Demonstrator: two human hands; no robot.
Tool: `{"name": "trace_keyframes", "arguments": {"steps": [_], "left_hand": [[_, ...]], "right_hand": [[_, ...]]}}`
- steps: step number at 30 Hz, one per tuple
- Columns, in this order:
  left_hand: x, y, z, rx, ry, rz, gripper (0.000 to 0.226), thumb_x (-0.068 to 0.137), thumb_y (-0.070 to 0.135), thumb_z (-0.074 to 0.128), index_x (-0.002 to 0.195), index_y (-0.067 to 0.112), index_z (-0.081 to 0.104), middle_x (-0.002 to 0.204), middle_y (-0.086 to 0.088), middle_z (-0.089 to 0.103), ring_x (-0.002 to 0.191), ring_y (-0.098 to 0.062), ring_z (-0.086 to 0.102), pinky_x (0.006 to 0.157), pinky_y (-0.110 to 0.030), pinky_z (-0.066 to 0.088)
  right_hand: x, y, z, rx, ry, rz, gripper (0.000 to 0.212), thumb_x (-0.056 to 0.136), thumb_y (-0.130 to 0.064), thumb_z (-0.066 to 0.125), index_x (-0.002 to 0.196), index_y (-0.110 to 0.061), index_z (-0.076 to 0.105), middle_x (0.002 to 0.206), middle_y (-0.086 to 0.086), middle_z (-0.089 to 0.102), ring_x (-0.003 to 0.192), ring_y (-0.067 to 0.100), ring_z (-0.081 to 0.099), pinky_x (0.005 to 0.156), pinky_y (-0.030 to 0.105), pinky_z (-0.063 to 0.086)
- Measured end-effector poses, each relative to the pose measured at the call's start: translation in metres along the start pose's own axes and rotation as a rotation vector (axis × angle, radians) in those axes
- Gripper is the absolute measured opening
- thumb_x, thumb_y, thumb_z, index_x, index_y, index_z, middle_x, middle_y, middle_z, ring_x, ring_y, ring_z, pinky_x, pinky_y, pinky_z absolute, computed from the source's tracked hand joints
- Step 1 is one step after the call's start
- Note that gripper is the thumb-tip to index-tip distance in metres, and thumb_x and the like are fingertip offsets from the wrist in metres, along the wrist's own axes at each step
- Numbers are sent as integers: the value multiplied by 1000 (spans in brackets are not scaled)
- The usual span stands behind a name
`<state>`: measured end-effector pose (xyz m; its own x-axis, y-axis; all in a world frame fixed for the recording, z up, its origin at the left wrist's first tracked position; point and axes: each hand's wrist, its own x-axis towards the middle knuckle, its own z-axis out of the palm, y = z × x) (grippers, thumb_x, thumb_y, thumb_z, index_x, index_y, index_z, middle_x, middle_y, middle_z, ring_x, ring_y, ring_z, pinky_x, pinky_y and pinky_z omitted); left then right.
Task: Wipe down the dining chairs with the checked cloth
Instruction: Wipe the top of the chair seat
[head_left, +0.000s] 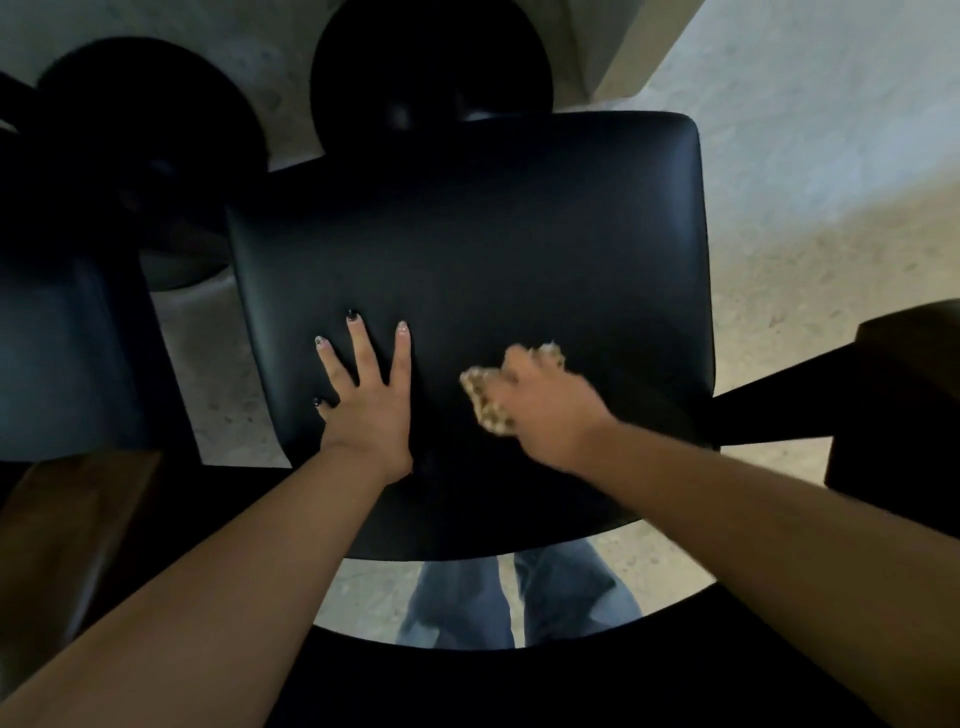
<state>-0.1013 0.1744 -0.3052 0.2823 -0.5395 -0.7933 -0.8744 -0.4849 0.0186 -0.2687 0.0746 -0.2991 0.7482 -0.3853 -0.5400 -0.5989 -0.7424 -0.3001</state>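
The cloth (488, 397) sits bunched just right of the frame's centre, on the near half of the black chair seat (467, 234). The right hand (540, 405) grips it: the fingers are curled over the wad, and checked fabric pokes out on the hand's left side and again beyond the fingertips at the top. The hand and cloth are motion-blurred, so finer folds cannot be made out.

Just left of it, apart from the cloth, the left hand (369, 400) lies flat on the seat with fingers straight and spread, holding nothing.

A second dark chair (67, 338) stands at the left edge of the frame. Two round black bases (431, 67) show at the top, on the pale floor (831, 182). Jeans (519, 597) appear below the seat's near edge.
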Motion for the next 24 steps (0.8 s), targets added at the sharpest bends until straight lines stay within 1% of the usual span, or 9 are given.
{"name": "trace_keyframes", "arguments": {"steps": [4,7,11,14,16,18,21,23,24], "left_hand": [[1,2,3,8,53,-7,145,67,32,87,143,28,-37,144,-16,-48,137,-52,-27,106,-63,33],[-1,-2,4,-38,70,16,144,66,30,88,146,31,-32,146,-11,-47,138,-49,-28,107,-63,32],[-5,-12,7,-85,123,56,138,65,34,87,151,30,-21,152,-3,-39,142,-42,-26,107,-62,34],[-8,-17,15,-171,183,30,141,62,32,90,152,15,-17,156,-1,-33,145,-34,-24,115,-55,24],[-12,-16,20,-226,211,-45,145,60,33,91,151,11,-19,154,-9,-35,145,-34,-23,119,-50,16],[-15,-14,22,-244,221,-188,152,54,42,92,150,15,-24,152,-15,-36,145,-40,-21,116,-56,16],[-17,-16,20,-326,173,-352,157,49,47,93,148,24,-27,153,-13,-32,146,-40,-16,111,-64,22],[-16,-19,21,-395,122,-341,153,54,44,92,148,28,-28,156,-12,-28,146,-40,-13,113,-61,24],[-15,-20,21,-415,107,-321,149,58,41,91,148,30,-27,156,-12,-28,146,-40,-12,115,-58,22]], "right_hand": [[49,93,-63,237,432,543,57,82,-7,55,136,-16,38,131,17,37,112,41,46,93,50,47],[71,102,-59,284,455,772,66,80,-3,53,141,-15,31,143,19,28,123,45,36,98,46,42],[45,6,2,92,290,534,58,83,-9,50,139,-15,34,141,23,27,121,45,33,102,48,34],[10,-38,29,132,65,110,52,86,-7,49,135,-21,37,136,14,27,121,38,31,82,42,48],[14,-19,15,142,79,-10,51,85,-7,51,133,-21,42,133,12,31,119,36,34,78,40,52],[38,13,-13,188,257,102,48,84,-8,51,130,-18,49,130,13,37,115,36,37,80,43,53],[79,42,-49,401,524,553,52,81,-7,56,131,-16,46,130,13,36,115,34,39,84,42,50],[91,24,-45,374,491,681,66,79,-7,59,139,-19,36,135,15,32,122,37,34,84,42,50],[91,7,-36,294,424,620,70,78,-8,59,142,-20,32,137,16,30,126,40,31,85,43,50]]}}
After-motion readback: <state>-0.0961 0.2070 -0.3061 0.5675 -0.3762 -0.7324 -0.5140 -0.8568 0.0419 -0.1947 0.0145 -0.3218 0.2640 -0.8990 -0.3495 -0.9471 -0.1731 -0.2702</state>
